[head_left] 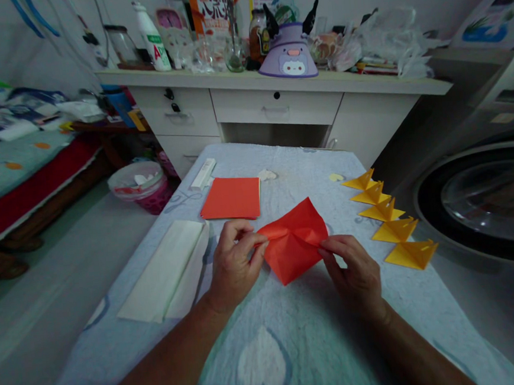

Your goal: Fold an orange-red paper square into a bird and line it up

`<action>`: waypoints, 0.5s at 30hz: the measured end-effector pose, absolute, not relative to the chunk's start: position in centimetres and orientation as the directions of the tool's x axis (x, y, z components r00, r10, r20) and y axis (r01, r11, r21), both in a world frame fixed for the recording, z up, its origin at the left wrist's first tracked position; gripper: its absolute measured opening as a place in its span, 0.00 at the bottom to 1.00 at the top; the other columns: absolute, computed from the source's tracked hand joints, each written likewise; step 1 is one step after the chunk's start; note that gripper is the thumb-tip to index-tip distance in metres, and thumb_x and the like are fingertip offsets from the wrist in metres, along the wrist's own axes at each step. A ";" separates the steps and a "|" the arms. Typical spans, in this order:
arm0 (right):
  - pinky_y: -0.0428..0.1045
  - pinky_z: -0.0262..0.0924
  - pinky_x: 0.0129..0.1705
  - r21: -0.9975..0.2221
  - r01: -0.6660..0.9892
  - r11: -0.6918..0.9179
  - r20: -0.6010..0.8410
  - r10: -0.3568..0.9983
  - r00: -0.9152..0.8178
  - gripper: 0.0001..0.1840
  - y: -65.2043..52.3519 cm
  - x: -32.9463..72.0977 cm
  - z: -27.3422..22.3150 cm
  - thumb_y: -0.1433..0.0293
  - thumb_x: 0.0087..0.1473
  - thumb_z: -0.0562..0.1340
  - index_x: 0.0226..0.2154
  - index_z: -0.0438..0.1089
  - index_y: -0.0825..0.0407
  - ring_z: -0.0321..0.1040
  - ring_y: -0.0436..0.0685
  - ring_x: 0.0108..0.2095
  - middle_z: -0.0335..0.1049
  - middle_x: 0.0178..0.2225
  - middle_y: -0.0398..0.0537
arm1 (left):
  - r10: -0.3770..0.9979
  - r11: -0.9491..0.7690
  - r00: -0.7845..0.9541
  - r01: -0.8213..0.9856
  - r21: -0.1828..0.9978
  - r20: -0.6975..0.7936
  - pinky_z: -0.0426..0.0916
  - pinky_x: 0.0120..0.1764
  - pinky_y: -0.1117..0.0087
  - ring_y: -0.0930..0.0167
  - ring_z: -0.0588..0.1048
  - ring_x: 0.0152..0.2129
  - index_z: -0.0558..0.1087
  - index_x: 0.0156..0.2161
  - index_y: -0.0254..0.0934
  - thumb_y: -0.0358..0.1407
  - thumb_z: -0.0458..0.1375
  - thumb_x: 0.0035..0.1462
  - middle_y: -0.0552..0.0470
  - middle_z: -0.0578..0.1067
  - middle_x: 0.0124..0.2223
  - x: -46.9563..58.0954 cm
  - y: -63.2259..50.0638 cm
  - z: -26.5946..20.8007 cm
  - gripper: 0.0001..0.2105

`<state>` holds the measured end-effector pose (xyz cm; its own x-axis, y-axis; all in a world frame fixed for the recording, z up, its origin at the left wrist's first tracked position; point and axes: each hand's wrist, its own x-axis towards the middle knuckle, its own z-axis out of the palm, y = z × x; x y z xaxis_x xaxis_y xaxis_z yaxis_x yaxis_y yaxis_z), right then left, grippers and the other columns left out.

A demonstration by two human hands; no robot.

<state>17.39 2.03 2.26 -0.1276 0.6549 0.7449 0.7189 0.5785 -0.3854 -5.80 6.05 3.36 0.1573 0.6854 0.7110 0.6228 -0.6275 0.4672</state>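
A square sheet of red origami paper (294,243), creased across its middle, is held up between both hands over the table. My left hand (238,259) pinches its left corner between thumb and fingers. On the opposite corner my right hand (354,268) has a similar pinch. Behind the left hand lies a stack of red paper squares (231,198). To the right, several folded yellow paper pieces (383,210) stand in a slanting row. A folded white paper (167,270) rests left of my left hand.
A small white box (203,174) lies near the far left of the cloth-covered table (261,358). Beyond stands a cabinet (277,105) with bottles, jars and a purple visor (288,50) on top. A washing machine (475,199) is at right, a pink bin (143,186) at left.
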 end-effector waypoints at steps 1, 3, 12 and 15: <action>0.49 0.70 0.37 -0.385 0.715 0.584 0.747 0.652 -0.129 0.17 2.0 17.3 2.2 0.79 0.57 0.60 0.47 0.67 0.47 0.73 0.54 0.36 0.72 0.37 0.48 | 0.678 -0.639 0.159 0.611 0.468 0.718 0.72 0.40 0.68 0.72 0.72 0.35 0.74 0.34 0.37 0.26 0.60 0.55 0.49 0.68 0.44 -5.8 6.0 3.3 0.04; 0.49 0.70 0.37 -0.384 0.706 0.595 0.753 0.644 -0.133 0.17 2.0 17.2 2.1 0.79 0.57 0.60 0.47 0.67 0.47 0.73 0.53 0.36 0.73 0.37 0.48 | 0.662 -0.674 0.183 0.569 0.471 0.726 0.72 0.42 0.67 0.72 0.71 0.36 0.74 0.34 0.37 0.25 0.60 0.54 0.47 0.66 0.50 -5.7 5.9 3.2 0.05; 0.50 0.71 0.36 -0.361 0.681 0.637 0.756 0.628 -0.187 0.17 1.5 16.1 2.7 0.80 0.55 0.58 0.46 0.66 0.48 0.73 0.55 0.36 0.73 0.36 0.49 | 0.582 -0.765 0.282 0.508 0.396 0.763 0.73 0.39 0.72 0.72 0.74 0.36 0.73 0.36 0.39 0.22 0.57 0.55 0.49 0.71 0.44 -5.6 5.3 3.7 0.09; 0.50 0.71 0.37 -0.370 0.660 0.654 0.744 0.634 -0.212 0.16 1.2 15.9 2.9 0.81 0.54 0.58 0.42 0.67 0.49 0.72 0.55 0.38 0.71 0.38 0.50 | 0.530 -0.791 0.306 0.515 0.331 0.791 0.73 0.39 0.72 0.72 0.75 0.36 0.74 0.37 0.39 0.23 0.57 0.56 0.50 0.74 0.40 -5.6 5.1 3.8 0.09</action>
<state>15.94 1.23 2.87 -0.2124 0.6340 0.7436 0.6596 0.6544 -0.3697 -5.62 5.14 3.84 0.3059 0.5296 0.7912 0.5145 -0.7912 0.3307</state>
